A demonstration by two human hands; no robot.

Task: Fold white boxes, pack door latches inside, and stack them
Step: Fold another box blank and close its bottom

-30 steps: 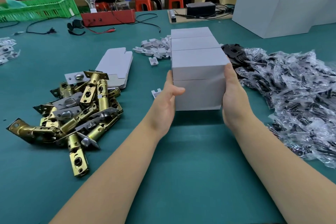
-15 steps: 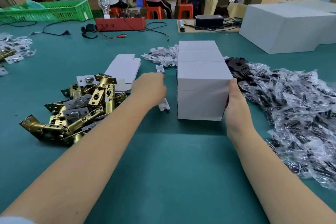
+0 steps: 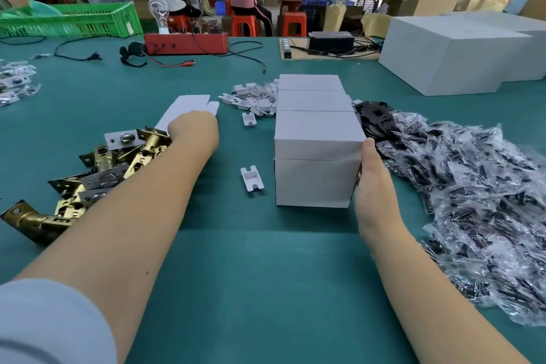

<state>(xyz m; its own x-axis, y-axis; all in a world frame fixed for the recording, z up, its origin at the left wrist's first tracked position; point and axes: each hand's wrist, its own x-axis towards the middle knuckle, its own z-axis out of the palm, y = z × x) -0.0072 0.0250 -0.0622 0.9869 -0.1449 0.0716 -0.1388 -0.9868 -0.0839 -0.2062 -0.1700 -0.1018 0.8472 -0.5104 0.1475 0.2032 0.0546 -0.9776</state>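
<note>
Head view: my right hand (image 3: 373,186) lies flat against the right side of the nearest stack of boxes (image 3: 317,156), fingers straight, thumb up by the top box's edge, pressing and not curling round anything. That stack is 2 boxes high and stands on the green surface (image 3: 266,275); behind it 2 more white box tops run away from me in a row, each touching the next.

My left hand (image 3: 193,133) reaches out to the left over the near end of the flat blanks (image 3: 189,106), just beside the top of the latch pile (image 3: 97,168). Only the back of that hand shows, so I cannot tell whether its grip holds a blank or anything else.

The brass and silver latches lie heaped on the surface under and to the left of my left forearm. 1 white plastic insert (image 3: 252,182) lies alone between my forearm and the stack, apart from both. Another insert (image 3: 248,119) lies further back, near a heap of inserts (image 3: 254,94) that touches the left side of the row of boxes.

Right of the stack, black plates (image 3: 375,115) sit just behind my right hand, and a wide spread of clear bags (image 3: 472,192) with dark parts covers the surface beyond them.
</note>
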